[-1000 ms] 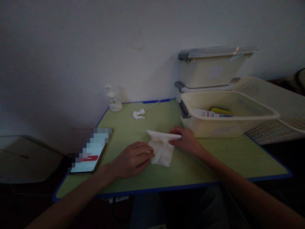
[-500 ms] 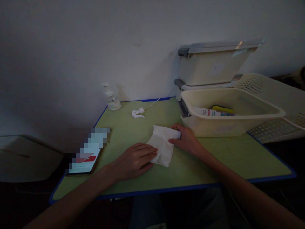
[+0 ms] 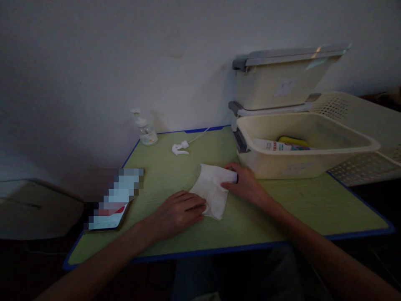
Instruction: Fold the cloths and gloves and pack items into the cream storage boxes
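A white sheet that looks like tissue (image 3: 211,182) lies folded and creased near the middle of the table. My left hand (image 3: 177,211) rests at its left side, fingers close together and curled over its lower left edge. Pinched between the thumb and fingers of my right hand (image 3: 246,184) is the sheet's upper right end. That end looks rounded, with a dark spot at its tip; whether something lies inside the fold I cannot tell. Behind the tissue lies a white spray trigger head (image 3: 180,147) with a thin dip tube.
A clear pump bottle (image 3: 148,133) stands at the back left, and a lit phone (image 3: 117,205) lies at the left edge. On the right, a cream bin (image 3: 291,165) holds a printed packet and a yellow item. Behind it are a lidded box (image 3: 266,90) and a perforated basket (image 3: 369,121).
My left hand has shifted slightly left, and the tissue's left side reaches a little farther left. My right hand keeps its pinch in nearly the same place. The view has moved slightly.
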### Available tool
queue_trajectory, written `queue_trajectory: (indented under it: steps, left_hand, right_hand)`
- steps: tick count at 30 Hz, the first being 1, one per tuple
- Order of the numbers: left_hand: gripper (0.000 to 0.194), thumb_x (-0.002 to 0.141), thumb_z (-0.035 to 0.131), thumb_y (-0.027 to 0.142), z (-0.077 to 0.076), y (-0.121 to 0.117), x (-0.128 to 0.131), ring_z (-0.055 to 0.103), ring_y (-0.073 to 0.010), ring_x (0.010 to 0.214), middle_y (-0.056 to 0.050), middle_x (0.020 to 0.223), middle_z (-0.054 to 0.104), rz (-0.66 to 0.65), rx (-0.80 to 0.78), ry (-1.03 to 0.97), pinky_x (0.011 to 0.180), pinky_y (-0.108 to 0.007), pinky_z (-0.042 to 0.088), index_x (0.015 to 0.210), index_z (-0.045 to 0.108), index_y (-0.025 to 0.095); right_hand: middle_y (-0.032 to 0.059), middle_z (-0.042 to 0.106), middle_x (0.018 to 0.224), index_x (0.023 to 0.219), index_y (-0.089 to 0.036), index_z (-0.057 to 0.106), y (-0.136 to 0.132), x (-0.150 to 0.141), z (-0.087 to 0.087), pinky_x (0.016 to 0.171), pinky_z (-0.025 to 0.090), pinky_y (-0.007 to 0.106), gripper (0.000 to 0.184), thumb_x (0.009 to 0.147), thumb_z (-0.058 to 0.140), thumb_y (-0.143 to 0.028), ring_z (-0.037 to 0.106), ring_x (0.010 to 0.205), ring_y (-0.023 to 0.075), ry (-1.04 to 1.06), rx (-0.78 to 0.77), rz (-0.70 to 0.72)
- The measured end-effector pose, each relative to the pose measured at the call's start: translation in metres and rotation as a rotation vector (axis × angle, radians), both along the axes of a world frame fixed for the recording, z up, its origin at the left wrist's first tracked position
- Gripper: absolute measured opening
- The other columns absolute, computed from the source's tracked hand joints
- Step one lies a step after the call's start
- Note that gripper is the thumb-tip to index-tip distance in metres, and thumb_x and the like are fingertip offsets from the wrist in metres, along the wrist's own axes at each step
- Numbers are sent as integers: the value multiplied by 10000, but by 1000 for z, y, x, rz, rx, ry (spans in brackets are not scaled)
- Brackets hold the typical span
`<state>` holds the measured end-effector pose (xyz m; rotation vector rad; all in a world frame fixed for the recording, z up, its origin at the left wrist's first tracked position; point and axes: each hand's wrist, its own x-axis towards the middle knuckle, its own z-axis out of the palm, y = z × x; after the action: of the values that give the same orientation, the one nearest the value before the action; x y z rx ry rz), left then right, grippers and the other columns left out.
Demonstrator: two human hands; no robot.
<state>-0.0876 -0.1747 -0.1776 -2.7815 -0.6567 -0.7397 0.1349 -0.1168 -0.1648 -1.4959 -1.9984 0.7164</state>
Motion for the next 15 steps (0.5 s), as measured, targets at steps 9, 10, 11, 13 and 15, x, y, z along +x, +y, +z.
queue_trajectory:
  steps: [9,10,11,13,15]
  left_hand:
    - [235,906,433,229,9,1,4,610,-135,868,-39,919,676,90,-371,33,801,-285,468,885,659,169]
    - [227,904,438,231,9,1,4,605,-136,878,-44,934,672,89,-382,37,808,-283,464,897,656,166]
    - [221,902,439,228,8,2,4,597,-139,907,-53,971,666,89,-385,46,829,-287,458,933,647,161]
    - [237,903,433,216,5,2,5,562,-153,1007,-74,1090,637,94,-372,81,888,-311,432,1050,608,153]
    - [284,910,412,199,2,2,5,513,-162,1095,-81,1201,589,107,-355,126,933,-336,404,1151,555,155]
  right_hand:
    - [27,625,803,889,-161,549,0,0,0,591,407,264,288,626,655,-110,549,645,141,7,45,6]
    - [24,626,800,886,-165,547,0,0,-1,586,409,263,288,624,654,-114,553,643,141,16,52,9]
    - [20,626,792,882,-169,546,-1,1,-1,581,411,260,286,622,652,-115,556,639,140,27,57,12]
    - [12,625,776,868,-172,544,-2,1,-2,574,413,256,278,619,651,-116,560,632,140,49,64,16]
    - [11,624,772,860,-170,539,-3,0,-2,571,413,252,268,622,646,-107,562,631,140,68,75,19]
